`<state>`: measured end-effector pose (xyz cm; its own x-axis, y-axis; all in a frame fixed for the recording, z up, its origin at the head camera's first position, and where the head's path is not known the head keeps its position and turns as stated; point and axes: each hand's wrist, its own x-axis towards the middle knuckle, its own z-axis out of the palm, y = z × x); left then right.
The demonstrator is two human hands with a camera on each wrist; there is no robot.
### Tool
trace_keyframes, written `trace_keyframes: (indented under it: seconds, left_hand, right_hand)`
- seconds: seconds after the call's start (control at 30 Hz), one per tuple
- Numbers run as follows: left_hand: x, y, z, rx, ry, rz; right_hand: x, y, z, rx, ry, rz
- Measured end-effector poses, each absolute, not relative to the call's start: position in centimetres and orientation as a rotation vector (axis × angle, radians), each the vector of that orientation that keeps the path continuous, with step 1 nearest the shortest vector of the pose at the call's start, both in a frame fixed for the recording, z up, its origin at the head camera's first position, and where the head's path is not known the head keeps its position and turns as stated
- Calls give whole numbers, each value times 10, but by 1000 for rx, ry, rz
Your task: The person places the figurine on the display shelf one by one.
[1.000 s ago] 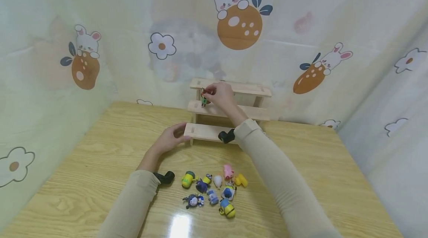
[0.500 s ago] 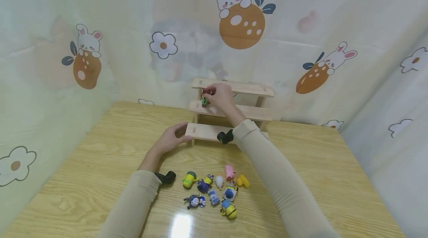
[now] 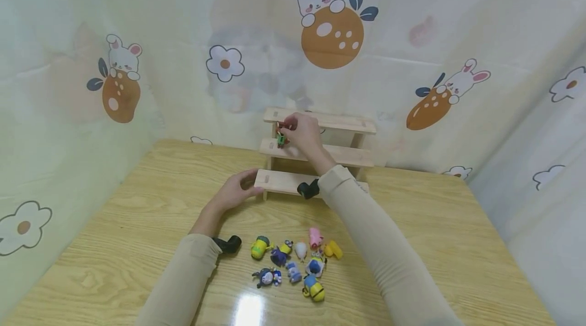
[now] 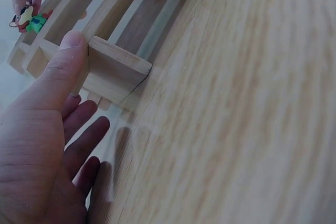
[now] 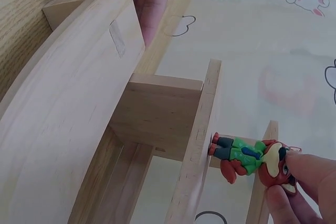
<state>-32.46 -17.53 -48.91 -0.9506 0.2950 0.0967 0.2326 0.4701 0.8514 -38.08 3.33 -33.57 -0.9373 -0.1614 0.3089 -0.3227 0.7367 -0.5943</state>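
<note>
A person in beige sleeves leans over a wooden table (image 3: 412, 234), where a three-step wooden shelf (image 3: 348, 155) stands close to the back edge. The right hand (image 3: 303, 132) pinches a small toy fox (image 5: 244, 156) by the head, between thumb and fingers. The fox has a reddish head with a pale muzzle, a green jacket, a blue tie and dark trousers. It stands upright at the left end of the middle step, and its feet appear to touch the board. The left hand (image 3: 233, 191) grips the left end of the lowest step, thumb at the front corner and fingers toward the back corner (from the left wrist, those fingers look loosely bent).

In front of the shelf, nearer the viewer, nine small toys lie in a loose cluster on the table. A green-topped yellow figure (image 3: 260, 247) is on the left, a pink pig (image 3: 315, 238) at the back, a yellow piece (image 3: 333, 249) on the right, and a blue-and-yellow figure (image 3: 314, 288) in front. Behind the table's back edge hangs a pale curtain (image 3: 183, 56) printed with rabbits, orange fruit and white flowers.
</note>
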Motion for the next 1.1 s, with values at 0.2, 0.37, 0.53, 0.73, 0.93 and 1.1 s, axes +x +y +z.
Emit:
trace_keyframes:
  seconds: [0.2,0.37,0.53,0.73,0.93,1.1]
  left_hand:
    - [-324,-175,-490,483,2646,1512]
    - [-324,-175,-491,468,2635,1524]
    - [-324,-176,-490,469,2620,1538]
    - [-326,-176,-492,482,2621,1544]
    - [-324,-176,-490,477,2632,1538]
    - [-322,-175,-488,483,2630,1538]
  right_hand:
    - [-383,32,-336,386,-2702,926]
    - [-384,30,-336,384,-2704,871]
    - [-385,30,-335,379,-2708,871]
    - [-386,31,-335,371,-2716,879]
    - [-385,31,-332,380,-2718,864]
    - [-385,33,-332,375,-2727,852]
